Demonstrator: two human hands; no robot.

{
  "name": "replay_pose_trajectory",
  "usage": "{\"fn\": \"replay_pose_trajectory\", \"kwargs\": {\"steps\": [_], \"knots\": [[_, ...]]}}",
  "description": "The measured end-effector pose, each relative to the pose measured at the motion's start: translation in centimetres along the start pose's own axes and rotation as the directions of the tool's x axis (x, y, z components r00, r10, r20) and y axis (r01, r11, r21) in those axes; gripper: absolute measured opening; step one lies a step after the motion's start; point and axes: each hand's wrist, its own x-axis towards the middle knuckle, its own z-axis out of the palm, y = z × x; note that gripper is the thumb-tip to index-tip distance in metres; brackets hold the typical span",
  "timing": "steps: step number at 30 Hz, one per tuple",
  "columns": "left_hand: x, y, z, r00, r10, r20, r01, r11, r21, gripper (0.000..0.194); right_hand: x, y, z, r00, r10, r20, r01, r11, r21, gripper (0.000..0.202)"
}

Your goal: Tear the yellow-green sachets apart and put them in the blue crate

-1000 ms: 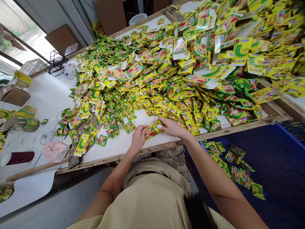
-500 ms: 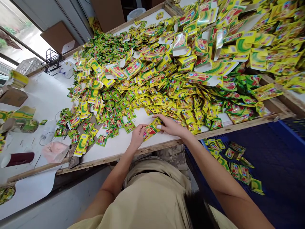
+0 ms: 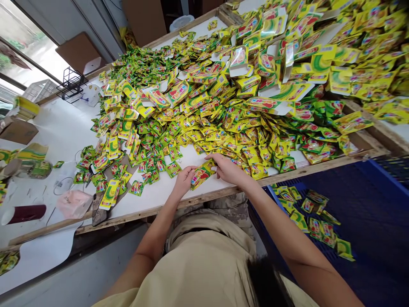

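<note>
tabletop (image 3: 159, 197), white and wood-edged, bearing a broad heap of mixed packets (image 3: 193, 121). the left hand (image 3: 184, 183) and right hand (image 3: 229, 171), fingers closed, hold opposite ends of one yellow-and-green packet (image 3: 202, 175) near the front edge. it lies between them, touching both, neither nearer; its long axis slants from the left hand forward to the right.

The packet (image 3: 203, 174) looks like glossy, slightly crinkled plastic film. The table (image 3: 166, 192) has a smooth white top and a rough, matt wooden edge (image 3: 223, 194). Small cartons (image 3: 111, 194) look like shiny printed card. The crate (image 3: 367, 204) is blue plastic. The black rack (image 3: 72, 83) seems to be metal wire, though it is small here. The shirt (image 3: 198, 260) is matt cloth.
</note>
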Motion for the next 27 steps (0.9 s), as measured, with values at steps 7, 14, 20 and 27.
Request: {"fn": "replay_pose_trajectory", "kwargs": {"steps": [7, 14, 20, 27], "knots": [[-0.5, 0.0, 0.7, 0.997, 0.04, -0.069, -0.036, 0.998, 0.055, 0.028, -0.1, -0.6, 0.6, 0.992, 0.111, -0.055, -0.109, 0.993, 0.043, 0.042], [-1.0, 0.6, 1.0, 0.999, 0.035, -0.026, -0.035, 0.999, -0.014, 0.03, 0.2, 0.5, -0.7, 0.996, 0.064, 0.059, -0.077, 0.965, 0.25, 0.035], [0.2, 1.0, 0.3, 0.98, -0.066, 0.19, 0.084, 0.992, -0.091, 0.037, 1.9, 0.3, -1.8, 0.995, 0.062, 0.081, -0.078, 0.976, 0.205, 0.028], [1.3, 1.6, 0.2, 0.871, -0.222, 0.438, 0.409, 0.822, -0.397, 0.053, 2.9, -0.7, -1.0, 0.979, -0.057, 0.197, 0.045, 0.997, 0.062, 0.039]]}}
